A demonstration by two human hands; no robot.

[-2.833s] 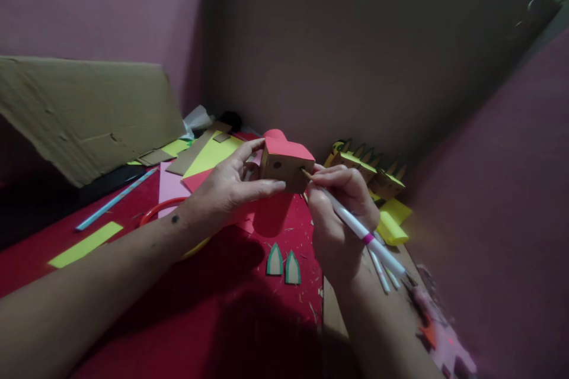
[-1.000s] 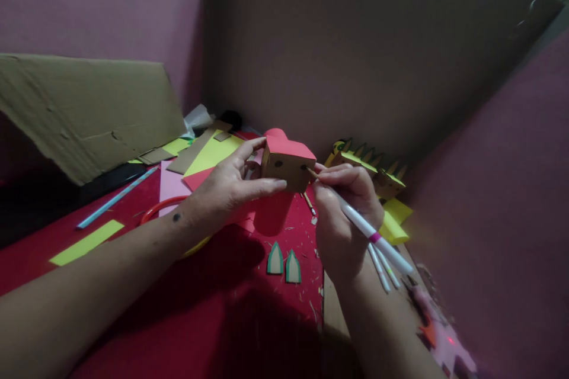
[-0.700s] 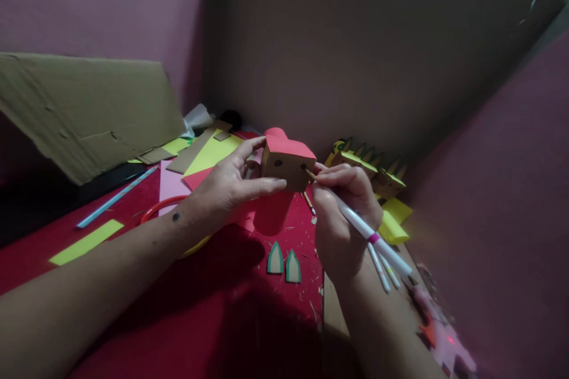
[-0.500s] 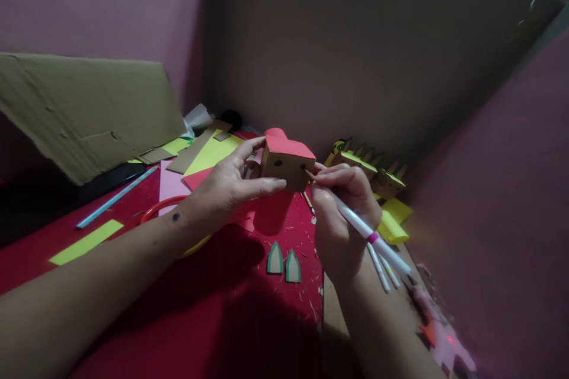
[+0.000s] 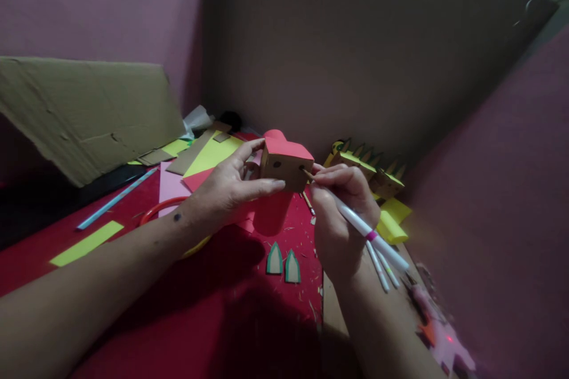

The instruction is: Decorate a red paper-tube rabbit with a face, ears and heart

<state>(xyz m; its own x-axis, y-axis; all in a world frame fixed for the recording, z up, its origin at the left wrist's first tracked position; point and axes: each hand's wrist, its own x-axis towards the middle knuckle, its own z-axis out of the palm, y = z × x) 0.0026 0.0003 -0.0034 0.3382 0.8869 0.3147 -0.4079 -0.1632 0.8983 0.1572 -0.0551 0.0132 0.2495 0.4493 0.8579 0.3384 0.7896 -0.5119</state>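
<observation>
My left hand (image 5: 233, 180) grips a small cardboard box (image 5: 284, 170) from its left side, thumb along the lower front and fingers behind. The box has a red paper top and two dark dots on its front. In my right hand (image 5: 344, 207) is a slim white marker (image 5: 358, 220) with a magenta band, held like a pen. Its thin brownish tip meets the box at the right-hand dot. A red paper cylinder (image 5: 271, 216) shows beneath the box; whether they are joined I cannot tell. Two pointed cardboard pieces with green borders (image 5: 274, 259) lie below on the red surface.
A large cardboard sheet (image 5: 89, 112) leans at the left. Coloured papers (image 5: 213, 154), a blue straw (image 5: 115, 198) and a yellow strip (image 5: 86, 243) lie nearby. Spiky yellow-topped cardboard pieces (image 5: 355, 163), yellow paper (image 5: 393, 219), more white markers (image 5: 377, 266) and a pink tool (image 5: 440, 328) are at right.
Almost nothing differs. The box and both hands have shifted very slightly left in view, and the marker's tip stays at the right-hand dot.
</observation>
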